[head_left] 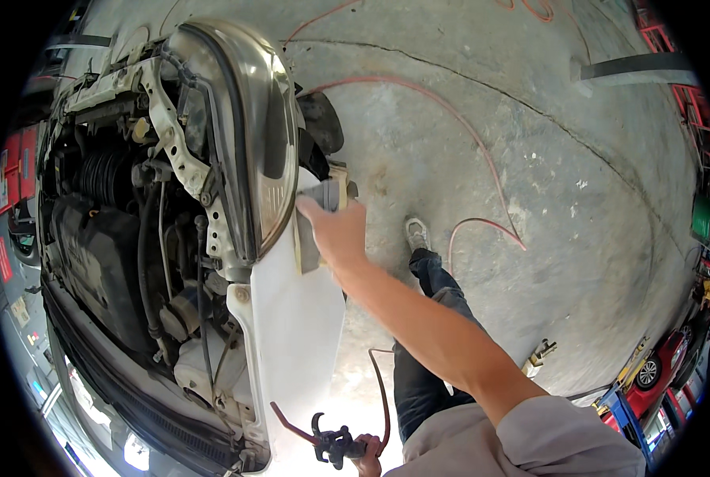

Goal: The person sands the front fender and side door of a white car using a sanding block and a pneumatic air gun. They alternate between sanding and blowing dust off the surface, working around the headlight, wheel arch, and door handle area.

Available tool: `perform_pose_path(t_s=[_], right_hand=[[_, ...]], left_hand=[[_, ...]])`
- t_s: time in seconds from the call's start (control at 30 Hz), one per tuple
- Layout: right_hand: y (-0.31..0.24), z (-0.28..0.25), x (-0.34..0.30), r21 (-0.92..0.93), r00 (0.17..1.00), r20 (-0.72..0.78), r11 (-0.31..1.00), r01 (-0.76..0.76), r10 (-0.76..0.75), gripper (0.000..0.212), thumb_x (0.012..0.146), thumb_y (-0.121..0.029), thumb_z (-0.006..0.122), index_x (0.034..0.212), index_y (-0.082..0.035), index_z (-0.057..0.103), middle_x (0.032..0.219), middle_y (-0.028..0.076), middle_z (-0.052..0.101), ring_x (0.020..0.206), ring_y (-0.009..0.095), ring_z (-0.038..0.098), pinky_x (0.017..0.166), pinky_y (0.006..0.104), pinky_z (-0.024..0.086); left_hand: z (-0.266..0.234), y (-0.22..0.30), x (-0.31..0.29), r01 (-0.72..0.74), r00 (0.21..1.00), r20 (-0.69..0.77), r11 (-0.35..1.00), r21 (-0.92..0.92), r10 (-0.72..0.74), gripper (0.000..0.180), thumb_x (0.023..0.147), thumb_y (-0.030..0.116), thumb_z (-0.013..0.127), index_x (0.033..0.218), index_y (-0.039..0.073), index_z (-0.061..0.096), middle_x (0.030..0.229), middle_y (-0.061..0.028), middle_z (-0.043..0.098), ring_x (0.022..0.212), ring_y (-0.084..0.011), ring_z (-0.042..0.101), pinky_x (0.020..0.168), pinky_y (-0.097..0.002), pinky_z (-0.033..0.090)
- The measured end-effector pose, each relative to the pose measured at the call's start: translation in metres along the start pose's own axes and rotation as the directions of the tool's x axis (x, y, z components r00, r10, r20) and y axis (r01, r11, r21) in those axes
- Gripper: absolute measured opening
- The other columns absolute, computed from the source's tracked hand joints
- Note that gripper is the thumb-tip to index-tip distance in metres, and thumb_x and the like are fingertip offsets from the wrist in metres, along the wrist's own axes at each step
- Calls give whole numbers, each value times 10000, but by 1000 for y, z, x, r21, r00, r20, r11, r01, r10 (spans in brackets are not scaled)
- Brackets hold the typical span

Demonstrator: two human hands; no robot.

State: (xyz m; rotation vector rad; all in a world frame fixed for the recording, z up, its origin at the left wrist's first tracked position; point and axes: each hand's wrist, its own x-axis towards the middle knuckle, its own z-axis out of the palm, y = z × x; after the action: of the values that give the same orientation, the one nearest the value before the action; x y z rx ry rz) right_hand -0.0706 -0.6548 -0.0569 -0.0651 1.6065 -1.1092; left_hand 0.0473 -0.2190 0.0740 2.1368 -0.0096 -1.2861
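My right hand (340, 230) is closed around a flat grey pad (323, 193), held at the front corner of the white fender (299, 342), just below the headlight (271, 135). A grey patch with tan edges (307, 246) shows under and beside the fingers; I cannot tell whether it belongs to the pad or the panel. Low in the view, my left hand (367, 451) grips a black hand tool (335, 445) with a hook-shaped part. A thin reddish-brown hose (383, 389) curves up beside that hand, and another reddish tube (291, 425) sticks out on the tool's other side.
The car's open engine bay (116, 238) fills the left side. On the concrete floor (593, 262) lies a long red hose (450, 111), looping near my shoe (417, 234). A dark lift arm (637, 69) reaches in at upper right. A red car (661, 366) stands far right.
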Motion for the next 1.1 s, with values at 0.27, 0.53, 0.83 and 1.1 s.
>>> perform_pose_path(t_s=[0.27, 0.53, 0.83, 1.1], right_hand=[[1, 6, 0, -22, 997, -44, 998, 64, -65, 231, 768, -144, 701, 616, -27, 573, 581, -8, 515, 536, 105, 420, 510, 330, 363], [3, 4, 2, -67, 999, -29, 997, -38, 37, 252, 777, -193, 719, 642, -27, 587, 607, 1, 530, 553, 113, 448, 514, 335, 373], [5, 0, 2, -98, 990, -140, 995, 22, -35, 335, 772, -258, 765, 756, 41, 615, 769, 94, 639, 698, 148, 563, 685, 329, 462], [-13, 8, 28, 30, 1000, -23, 1000, 8, -8, 382, 743, -265, 778, 671, 43, 565, 655, 55, 550, 623, 155, 509, 583, 346, 430]], left_hand=[[5, 10, 3, 6, 1000, 24, 1000, 1, -6, 219, 747, 49, 646, 648, 87, 455, 509, -33, 434, 416, -112, 376, 398, -265, 275], [0, 11, -3, 24, 999, 21, 1000, 0, -24, 216, 746, 44, 646, 650, 87, 457, 512, -32, 434, 419, -112, 377, 400, -266, 277], [-1, 6, -12, 39, 999, 21, 999, -13, -39, 213, 745, 38, 646, 652, 87, 461, 516, -31, 435, 422, -113, 378, 402, -266, 279], [-4, 4, -23, 48, 999, 26, 999, -26, -47, 210, 744, 32, 646, 653, 87, 464, 520, -31, 436, 425, -113, 379, 405, -267, 281]])
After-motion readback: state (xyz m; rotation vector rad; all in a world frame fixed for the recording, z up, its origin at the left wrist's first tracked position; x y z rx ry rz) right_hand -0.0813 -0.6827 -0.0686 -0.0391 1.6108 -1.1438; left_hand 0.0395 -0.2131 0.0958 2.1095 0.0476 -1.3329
